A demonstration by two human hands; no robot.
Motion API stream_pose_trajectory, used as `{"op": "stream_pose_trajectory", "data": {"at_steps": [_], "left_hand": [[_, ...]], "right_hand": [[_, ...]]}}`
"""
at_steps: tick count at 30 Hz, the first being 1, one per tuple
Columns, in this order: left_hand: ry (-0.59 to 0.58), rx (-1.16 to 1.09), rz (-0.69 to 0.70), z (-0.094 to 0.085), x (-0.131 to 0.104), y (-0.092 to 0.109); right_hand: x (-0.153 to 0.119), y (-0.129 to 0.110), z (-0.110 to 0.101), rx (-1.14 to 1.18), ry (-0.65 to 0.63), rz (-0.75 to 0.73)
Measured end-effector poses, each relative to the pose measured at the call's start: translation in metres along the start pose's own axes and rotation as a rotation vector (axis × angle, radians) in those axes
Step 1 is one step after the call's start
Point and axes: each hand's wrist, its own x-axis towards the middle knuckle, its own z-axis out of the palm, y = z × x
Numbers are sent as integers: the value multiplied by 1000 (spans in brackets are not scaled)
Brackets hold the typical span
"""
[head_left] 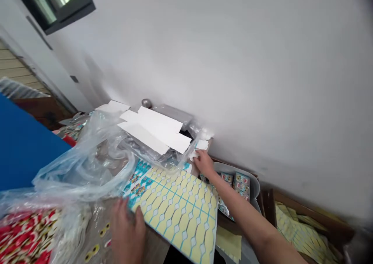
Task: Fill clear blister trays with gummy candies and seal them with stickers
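Note:
My right hand (204, 164) reaches to the table's far right edge. Its fingers are drawn together at some small white paper pieces (202, 145); what lies between the fingertips is hidden. My left hand (128, 227) is low in the middle, slightly blurred, its thumb and fingers apart and nothing seen in them. It is beside the near left corner of a yellow sheet (177, 205) with rows of die-cut shapes and blue lines. Under that sheet's far left side lie printed blue sheets (138, 178) with coloured figures.
White card pieces (154, 126) lie on a clear plastic tray (169, 161) against the wall. Crumpled clear bags (93, 167) and red-and-white pieces (29, 233) fill the left. A grey tub (253, 182) holds packed items; a carton (329, 217) holds yellow sheets.

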Motion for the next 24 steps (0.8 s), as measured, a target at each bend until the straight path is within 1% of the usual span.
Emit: {"op": "stream_pose_trajectory", "data": {"at_steps": [1,2,3,4,5,6,8,10,12,14,16,17,19,20,21,22,23,24], "left_hand": [[-83,36,188,7,-13,3],[-196,60,351,16,-27,5],[-320,102,487,25,-41,5],[-401,164,577,34,-53,5],[-449,228,620,42,-62,3],[-472,291,632,48,-67,1],[-469,388,590,55,-64,-4],[-458,439,523,56,-49,-9],[-445,456,436,54,-28,-10],[-430,423,329,51,-11,-4],[-400,285,213,43,-3,11],[-386,163,149,38,-4,22],[-385,-191,-27,25,-12,48],[-434,-400,-159,18,-17,62],[-464,-620,-343,12,-23,75],[-504,-823,-511,6,-28,87],[-522,-986,-632,2,-32,96],[-492,-1092,-710,-1,-34,101]], "right_hand": [[5,-2,4,4,-5,21],[9,-3,8,13,-9,44],[10,-3,10,28,-12,65],[10,-3,10,50,-15,84],[9,-1,8,79,-18,100],[7,2,6,113,-22,116],[1,9,-3,199,-36,151],[-6,13,-11,306,-54,189],[-16,13,-18,427,-76,216],[-30,6,-22,543,-106,222],[-49,-7,-25,637,-150,207],[-61,-15,-25,673,-176,198],[-88,-35,-27,727,-239,178],[-102,-45,-28,730,-267,138],[-116,-56,-29,713,-295,67],[-128,-66,-30,669,-311,-51],[-138,-76,-31,623,-324,-178],[-146,-84,-30,579,-334,-298]]}}
